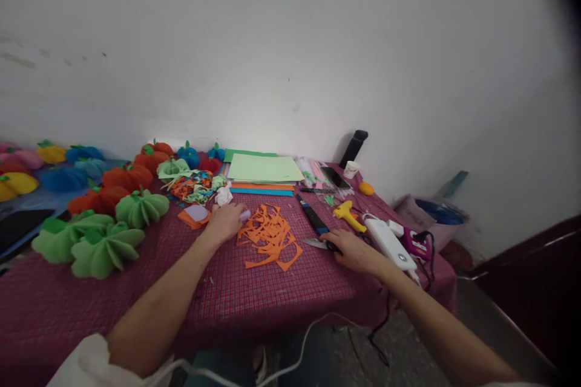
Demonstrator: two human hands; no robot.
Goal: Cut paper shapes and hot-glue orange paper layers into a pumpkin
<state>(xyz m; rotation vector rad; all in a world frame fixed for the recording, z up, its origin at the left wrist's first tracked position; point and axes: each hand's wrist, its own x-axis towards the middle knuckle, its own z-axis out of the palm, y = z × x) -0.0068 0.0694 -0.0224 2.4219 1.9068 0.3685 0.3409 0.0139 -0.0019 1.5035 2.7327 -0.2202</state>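
Observation:
My left hand [224,222] rests on the checked cloth with its fingers curled down. A small lavender tube-like piece [245,215] pokes out on its thumb side; the rest is hidden by the fingers. Just beyond lies crumpled white paper [224,196], and to the left a lavender square [196,212] sits on orange squares. My right hand [351,248] is closed over the dark handle of a pair of scissors [314,243], whose blades point left, flat on the table. Orange paper scraps [269,234] are piled between my hands. A black-and-blue tool [311,214] lies beyond the scissors.
Green paper pumpkins [106,249] and orange ones crowd the left. Stacked coloured sheets [263,168] lie at the back. On the right are a yellow glue gun [348,216], a white power bank [390,243], a paper cup [351,169] and a black bottle [353,148].

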